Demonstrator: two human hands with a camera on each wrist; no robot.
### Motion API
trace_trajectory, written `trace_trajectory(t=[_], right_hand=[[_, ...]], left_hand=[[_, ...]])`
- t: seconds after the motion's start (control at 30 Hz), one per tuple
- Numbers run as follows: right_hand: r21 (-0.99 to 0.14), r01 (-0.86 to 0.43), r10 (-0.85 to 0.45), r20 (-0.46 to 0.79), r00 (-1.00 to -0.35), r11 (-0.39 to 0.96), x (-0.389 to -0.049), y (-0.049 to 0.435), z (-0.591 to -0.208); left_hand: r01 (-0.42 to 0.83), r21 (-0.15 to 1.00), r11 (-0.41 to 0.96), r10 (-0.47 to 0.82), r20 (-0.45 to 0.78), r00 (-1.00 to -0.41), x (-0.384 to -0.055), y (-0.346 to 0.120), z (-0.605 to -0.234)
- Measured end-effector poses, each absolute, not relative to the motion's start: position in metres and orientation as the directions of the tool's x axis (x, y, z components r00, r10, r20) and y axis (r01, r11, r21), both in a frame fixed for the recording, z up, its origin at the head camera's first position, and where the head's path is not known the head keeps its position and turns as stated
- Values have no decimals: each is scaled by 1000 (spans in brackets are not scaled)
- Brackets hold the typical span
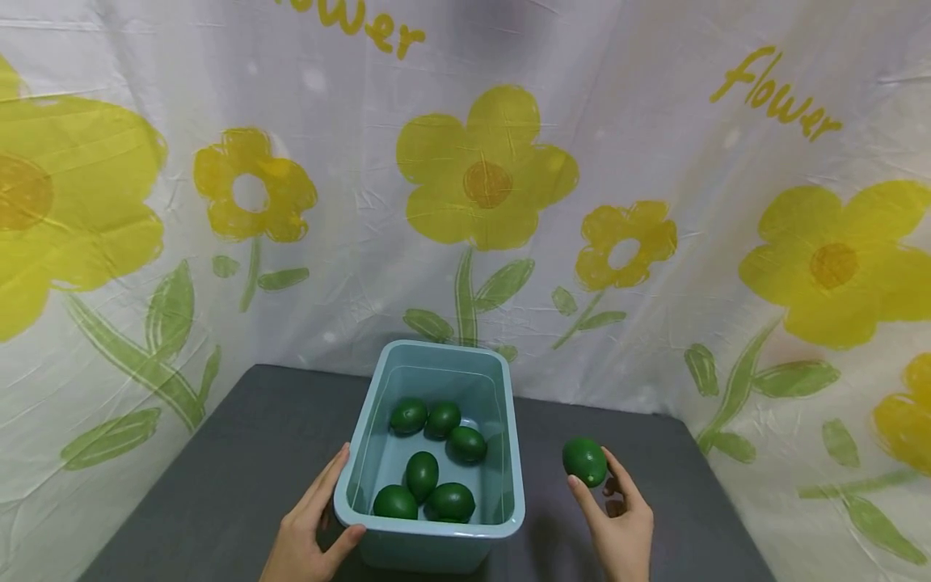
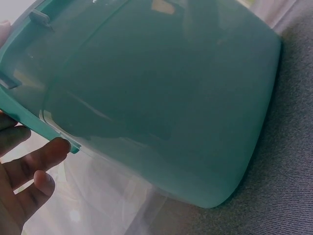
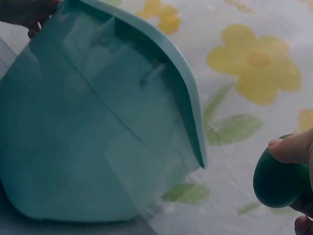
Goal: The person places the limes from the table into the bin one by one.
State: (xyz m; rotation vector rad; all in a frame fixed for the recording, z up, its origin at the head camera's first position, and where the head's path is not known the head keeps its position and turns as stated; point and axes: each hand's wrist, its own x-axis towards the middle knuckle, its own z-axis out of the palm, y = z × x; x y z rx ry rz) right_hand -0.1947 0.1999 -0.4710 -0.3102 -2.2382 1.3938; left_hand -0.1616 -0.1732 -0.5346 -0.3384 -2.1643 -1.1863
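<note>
A light blue-green plastic bin [image 1: 429, 529] stands upright in the head view, with several dark green limes [image 1: 422, 475] lying on its floor. My left hand [image 1: 309, 521] holds the bin's near left corner, fingers along the left side and thumb at the front rim. In the left wrist view the fingertips are at the rim of the bin [image 2: 161, 98]. To the right of the bin, my right hand [image 1: 624, 529] pinches one lime [image 1: 584, 461] between thumb and fingers, apart from the bin. The right wrist view shows this lime [image 3: 274, 181] with the thumb across its top.
The bin stands on a dark grey tabletop [image 1: 218, 477]. Behind and at both sides hangs a white cloth [image 1: 349, 267] printed with yellow flowers, close to the table's edges.
</note>
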Motion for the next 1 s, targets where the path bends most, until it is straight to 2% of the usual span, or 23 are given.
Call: trace_trajectory(t=[0.17, 0.57, 1.0], right_hand=[[-890, -105, 397, 300, -867, 444, -198, 184, -466], [-921, -155, 353, 287, -890, 358, -196, 158, -458], [-929, -219, 224, 292, -930, 299, -198, 135, -454]], left_hand=[[520, 650, 554, -72, 659, -748, -164, -173, -535], [503, 651, 569, -72, 648, -758, -163, -174, -535], [512, 650, 562, -79, 658, -749, -163, -173, -538]])
